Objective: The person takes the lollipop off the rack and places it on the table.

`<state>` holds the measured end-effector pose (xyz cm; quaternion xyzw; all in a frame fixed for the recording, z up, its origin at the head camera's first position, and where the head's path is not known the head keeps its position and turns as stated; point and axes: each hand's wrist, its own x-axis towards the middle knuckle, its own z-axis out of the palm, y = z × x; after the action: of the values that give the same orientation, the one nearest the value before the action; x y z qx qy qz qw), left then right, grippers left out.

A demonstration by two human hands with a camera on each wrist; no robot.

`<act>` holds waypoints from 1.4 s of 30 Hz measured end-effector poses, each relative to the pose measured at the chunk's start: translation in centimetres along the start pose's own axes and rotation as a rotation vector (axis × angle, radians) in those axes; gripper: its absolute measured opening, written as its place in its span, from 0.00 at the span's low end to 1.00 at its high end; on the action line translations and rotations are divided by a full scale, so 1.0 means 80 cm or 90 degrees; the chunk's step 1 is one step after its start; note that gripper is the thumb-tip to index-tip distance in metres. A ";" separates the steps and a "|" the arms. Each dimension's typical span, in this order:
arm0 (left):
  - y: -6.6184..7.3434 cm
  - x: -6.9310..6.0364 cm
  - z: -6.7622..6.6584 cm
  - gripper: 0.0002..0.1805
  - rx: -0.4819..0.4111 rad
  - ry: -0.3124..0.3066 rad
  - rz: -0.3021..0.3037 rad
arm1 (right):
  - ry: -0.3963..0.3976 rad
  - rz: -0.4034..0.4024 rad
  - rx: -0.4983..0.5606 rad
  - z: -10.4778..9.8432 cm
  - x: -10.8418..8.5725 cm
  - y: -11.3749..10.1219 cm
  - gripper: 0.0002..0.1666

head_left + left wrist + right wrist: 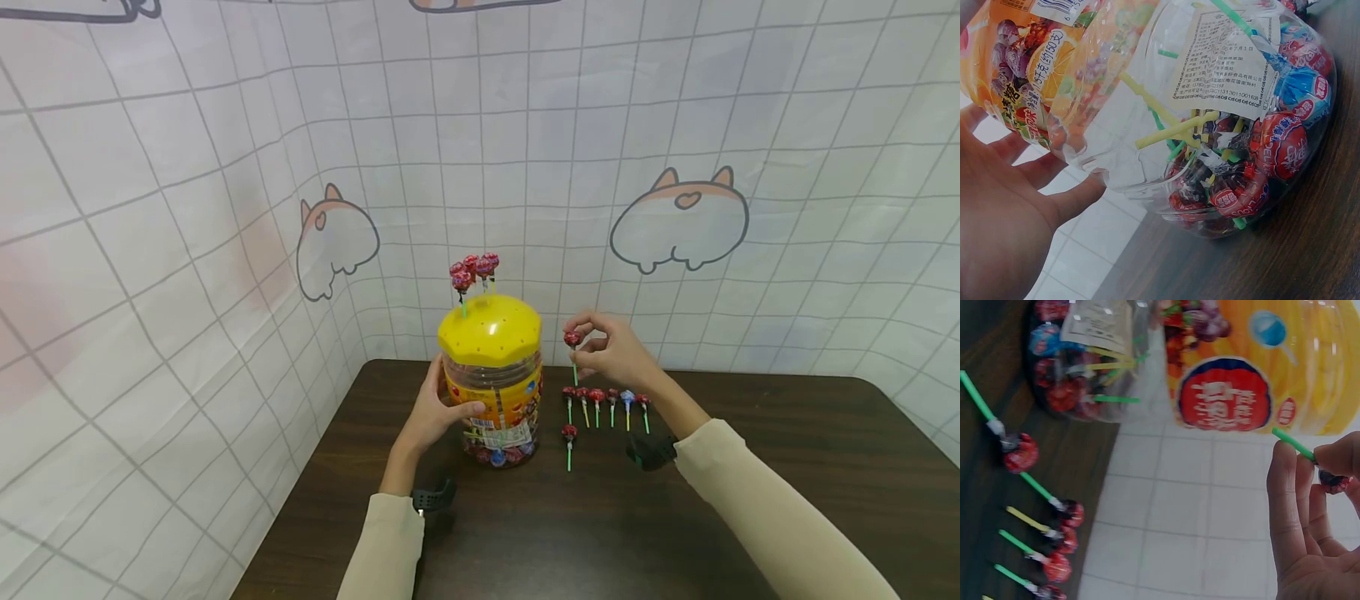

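A clear plastic jar of lollipops stands on the table, topped by a yellow lid with small holes. My left hand holds the jar's left side, with the thumb across the front. To the right of the jar, my right hand pinches a red-wrapped lollipop by its green stick, raised above the table. Several lollipops stand upright in the lid, heads up. Through the jar's wall, loose lollipops with red and blue wrappers show at the bottom.
A row of several lollipops lies on the dark wooden table right of the jar, sticks toward me. One more lollipop lies in front of that row. A white gridded curtain hangs behind the table and along its left.
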<state>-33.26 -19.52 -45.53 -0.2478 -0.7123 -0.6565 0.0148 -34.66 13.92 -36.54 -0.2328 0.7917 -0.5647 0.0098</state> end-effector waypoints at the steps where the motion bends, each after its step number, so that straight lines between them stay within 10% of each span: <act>1: 0.000 0.000 0.000 0.51 -0.001 0.000 0.000 | -0.003 0.005 0.001 0.001 -0.003 0.004 0.21; 42: 0.000 0.000 0.001 0.51 0.001 -0.003 0.012 | -0.094 0.109 0.064 0.024 -0.077 0.131 0.24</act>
<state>-33.23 -19.47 -45.57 -0.2557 -0.7103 -0.6555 0.0194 -32.39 17.22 -48.16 -0.2045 0.7764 -0.5821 0.1284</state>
